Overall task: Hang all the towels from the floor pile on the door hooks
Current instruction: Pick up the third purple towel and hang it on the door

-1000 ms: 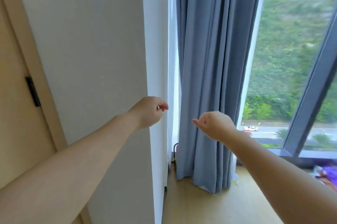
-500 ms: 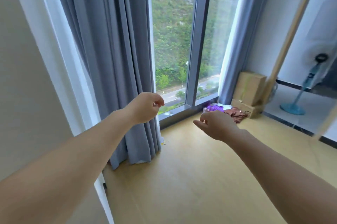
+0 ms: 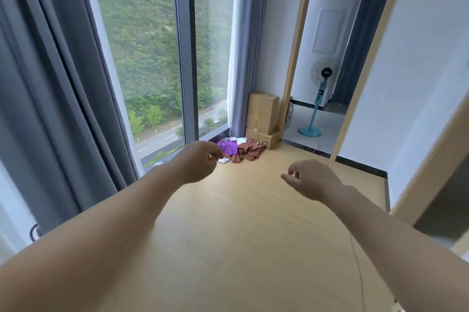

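Hanging progress, head view: towels remain for you to hang. No door hook or hung towel shows, so the count done cannot be told.
Towel pile [image 3: 237,150]: on the floor [image 3: 241,223] at the foot of the window, just beside the cardboard boxes [image 3: 262,112], well ahead of you.
Pile material: soft crumpled cloth in purple, rust-brown and white, bunched and shapeless.
Left hand [image 3: 200,162]: fingers loosely curled, holding nothing.
Right hand [image 3: 312,179]: likewise empty.
Floor surface: smooth, flat, pale wood tone.

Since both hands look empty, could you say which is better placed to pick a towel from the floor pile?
Probably the left hand: it is empty and lines up with the towel pile by the window; the right hand, also empty, sits further aside.
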{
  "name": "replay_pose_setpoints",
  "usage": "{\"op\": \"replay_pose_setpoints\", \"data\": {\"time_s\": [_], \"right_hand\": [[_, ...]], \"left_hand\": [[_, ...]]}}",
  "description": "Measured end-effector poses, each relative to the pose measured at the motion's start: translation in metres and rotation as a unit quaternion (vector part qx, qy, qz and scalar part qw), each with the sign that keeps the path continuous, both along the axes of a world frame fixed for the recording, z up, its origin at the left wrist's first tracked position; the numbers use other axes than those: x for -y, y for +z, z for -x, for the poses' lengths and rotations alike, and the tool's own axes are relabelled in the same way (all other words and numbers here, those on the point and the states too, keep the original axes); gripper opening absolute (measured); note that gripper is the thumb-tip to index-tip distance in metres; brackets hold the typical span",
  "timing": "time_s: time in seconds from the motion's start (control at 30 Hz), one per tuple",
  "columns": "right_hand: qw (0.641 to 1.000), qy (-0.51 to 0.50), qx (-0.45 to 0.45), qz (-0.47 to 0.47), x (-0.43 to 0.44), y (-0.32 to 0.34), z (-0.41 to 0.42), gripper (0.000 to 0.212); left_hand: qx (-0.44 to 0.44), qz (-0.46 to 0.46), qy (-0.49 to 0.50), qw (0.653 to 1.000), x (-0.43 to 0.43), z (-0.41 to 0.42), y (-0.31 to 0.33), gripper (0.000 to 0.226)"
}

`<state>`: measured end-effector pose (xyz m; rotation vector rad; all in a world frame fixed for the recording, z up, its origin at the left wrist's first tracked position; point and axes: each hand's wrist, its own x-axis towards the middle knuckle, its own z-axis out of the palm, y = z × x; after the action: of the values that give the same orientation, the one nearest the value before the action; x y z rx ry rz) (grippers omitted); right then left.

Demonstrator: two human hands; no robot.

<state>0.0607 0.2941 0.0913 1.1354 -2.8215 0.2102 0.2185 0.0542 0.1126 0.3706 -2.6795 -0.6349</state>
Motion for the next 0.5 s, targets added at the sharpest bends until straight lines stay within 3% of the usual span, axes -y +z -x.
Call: {"op": "replay_pose_setpoints", "data": {"time_s": [0.5], "right_hand": [[0.998,0.041,0.029,-0.028,-0.043,-0.013,0.096,0.030]], "left_hand": [[0.030,0.002,0.037,0.999,-0.053,0.087,-0.020,0.026]]}}
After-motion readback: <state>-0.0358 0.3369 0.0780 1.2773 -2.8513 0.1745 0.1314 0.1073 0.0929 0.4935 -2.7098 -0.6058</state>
